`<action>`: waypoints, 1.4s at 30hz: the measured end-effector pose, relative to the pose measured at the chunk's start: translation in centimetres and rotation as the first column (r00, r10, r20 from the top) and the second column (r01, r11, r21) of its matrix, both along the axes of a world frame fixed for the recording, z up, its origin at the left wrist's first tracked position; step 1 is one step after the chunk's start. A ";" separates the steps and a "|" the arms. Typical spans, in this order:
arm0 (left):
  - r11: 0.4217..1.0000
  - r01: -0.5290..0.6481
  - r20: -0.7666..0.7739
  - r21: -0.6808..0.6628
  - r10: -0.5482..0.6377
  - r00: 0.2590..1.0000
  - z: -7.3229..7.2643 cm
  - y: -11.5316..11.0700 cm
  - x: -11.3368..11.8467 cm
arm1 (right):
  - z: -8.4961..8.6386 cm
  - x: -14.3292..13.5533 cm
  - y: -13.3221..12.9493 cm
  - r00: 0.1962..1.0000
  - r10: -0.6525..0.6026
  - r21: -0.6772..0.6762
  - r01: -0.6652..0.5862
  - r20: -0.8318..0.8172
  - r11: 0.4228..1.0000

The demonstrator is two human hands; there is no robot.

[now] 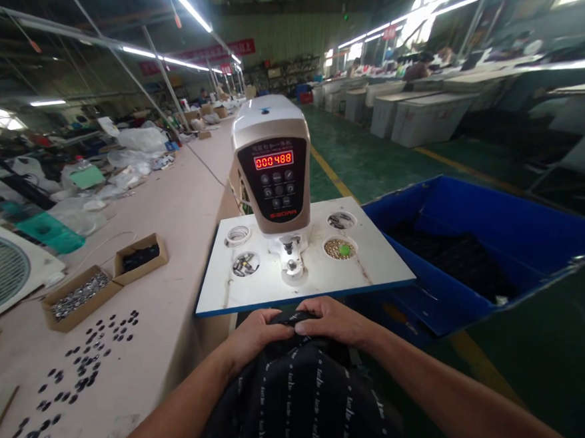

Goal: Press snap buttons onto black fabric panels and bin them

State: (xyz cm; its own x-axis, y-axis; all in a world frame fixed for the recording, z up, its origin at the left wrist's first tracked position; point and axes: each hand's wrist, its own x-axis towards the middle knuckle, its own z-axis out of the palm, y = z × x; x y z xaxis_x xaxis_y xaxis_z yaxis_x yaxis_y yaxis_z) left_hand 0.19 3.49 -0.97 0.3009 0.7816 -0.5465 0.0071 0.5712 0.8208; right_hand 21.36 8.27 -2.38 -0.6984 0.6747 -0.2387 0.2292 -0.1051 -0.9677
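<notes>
Both hands grip a black garment (304, 391) printed with rows of small white lettering; its kind is not clear. My left hand (253, 335) pinches the top edge, thumb uppermost. My right hand (332, 321) pinches the same edge just beside it, the two thumbs nearly meeting. The garment hangs down towards me, just in front of the white machine table (258, 295). Beyond my hands stands a button-fastening machine (276, 180), its red display reading 000488. Its pressing head (291, 262) is above the table, with no cloth under it.
On the left bench (175, 254) lie several scattered black buttons (85, 367) and two cardboard boxes of small parts, one of metal pieces (82, 297), one of black pieces (139, 258). A white fan (5, 266) stands there too. A blue bin (523, 219) with dark cloth is at right.
</notes>
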 end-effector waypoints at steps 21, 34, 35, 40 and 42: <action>0.981 0.004 -0.024 0.192 0.000 1.000 -1.6 8.3 0.2 | -0.8 -1.0 5.6 0.952 -0.298 0.444 0.240 0.063 0.863; 0.929 0.060 -0.286 0.366 0.051 0.957 -1.4 14.1 0.2 | -1.2 -2.6 10.9 0.834 -0.497 0.666 0.233 0.237 0.708; 0.926 0.064 -0.300 0.372 0.055 0.952 -1.4 14.2 0.2 | -1.2 -2.6 11.0 0.832 -0.499 0.668 0.230 0.243 0.708; 0.923 0.074 -0.353 0.378 0.070 0.933 -1.6 14.6 0.2 | -1.4 -2.7 11.2 0.833 -0.488 0.677 0.204 0.259 0.707; 0.924 0.078 -0.370 0.373 0.071 0.926 -1.8 14.8 0.0 | -1.4 -2.7 11.3 0.834 -0.481 0.675 0.191 0.272 0.713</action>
